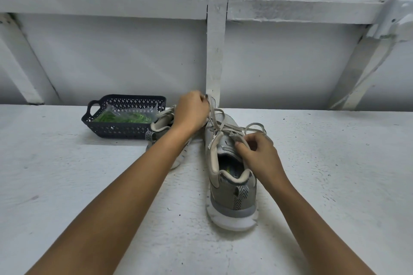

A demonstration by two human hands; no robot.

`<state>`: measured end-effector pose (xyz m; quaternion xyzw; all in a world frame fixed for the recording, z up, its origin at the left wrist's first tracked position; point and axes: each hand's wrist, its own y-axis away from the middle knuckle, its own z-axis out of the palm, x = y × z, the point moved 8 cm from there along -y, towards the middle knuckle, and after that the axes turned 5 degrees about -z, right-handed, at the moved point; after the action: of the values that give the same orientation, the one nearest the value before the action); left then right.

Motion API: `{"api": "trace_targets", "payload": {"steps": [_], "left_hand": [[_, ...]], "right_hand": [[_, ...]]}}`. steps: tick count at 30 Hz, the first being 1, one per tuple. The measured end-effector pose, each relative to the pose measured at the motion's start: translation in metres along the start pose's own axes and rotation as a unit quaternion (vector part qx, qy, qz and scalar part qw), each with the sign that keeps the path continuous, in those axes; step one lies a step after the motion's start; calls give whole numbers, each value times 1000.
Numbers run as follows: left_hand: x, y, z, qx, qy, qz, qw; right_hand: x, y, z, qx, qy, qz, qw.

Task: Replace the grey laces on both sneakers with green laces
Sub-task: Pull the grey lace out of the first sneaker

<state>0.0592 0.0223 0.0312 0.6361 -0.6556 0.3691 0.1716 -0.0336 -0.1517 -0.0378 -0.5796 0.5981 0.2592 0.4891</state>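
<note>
Head view, white bench (67,185) against a white panelled wall (111,51) with an upright post (215,51) at 12 o'clock.

Near sneaker (232,190): grey, white sole, stands on the bench just right of frame centre, heel toward the camera, toe pointing to 12 o'clock at the foot of the post. The grey lace (223,123) is in its eyelets, loosened, with slack loops lying over the tongue and off toward 2 o'clock.

Left hand (192,111): at 11 o'clock from the near sneaker's tongue, raised over the toe end. Fingers (201,100) curled, gripping a strand of the grey lace that runs taut from the eyelets to the hand.

Right hand (259,154): at the shoe collar's right side, about 3 o'clock of the tongue. Thumb and forefinger pinch a grey lace strand at the top eyelets, other fingers curled in.

Second sneaker (161,127): at 10 o'clock from the first, mostly hidden behind the left forearm, grey lace on it too. It touches or sits just beside the basket; cannot tell which.

Basket (116,128): dark lattice plastic with a handle, at 10 o'clock. Green laces (125,117) lie inside it in a clear plastic bag (138,111).
</note>
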Motion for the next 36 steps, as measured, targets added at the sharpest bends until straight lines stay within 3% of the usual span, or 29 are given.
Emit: {"api": "trace_targets", "payload": {"steps": [3,5,12,17,19,24,33,36], "left_hand": [[-8,8,28,-114,-132,5,985],[-13,11,40,-134,-170,11,976],[-7,7,45,-89,-189,36,977],[2,-4,6,34,-24,15,999],[0,-9,4,19,15,-4,1000],[-8,5,39,-126,-167,1,978],[-1,10,47,-100,-288,61,950],[2,9,38,-65,-244,73,965]], "right_hand": [[0,0,0,1,-4,1,1000],[0,0,0,2,-4,0,1000],[-1,1,1,0,-7,3,1000],[0,1,1,-2,-10,4,1000],[-1,1,1,-3,-4,2,1000],[-1,0,1,1,-4,2,1000],[1,1,0,3,-11,3,1000],[1,1,1,1,-12,3,1000]]}}
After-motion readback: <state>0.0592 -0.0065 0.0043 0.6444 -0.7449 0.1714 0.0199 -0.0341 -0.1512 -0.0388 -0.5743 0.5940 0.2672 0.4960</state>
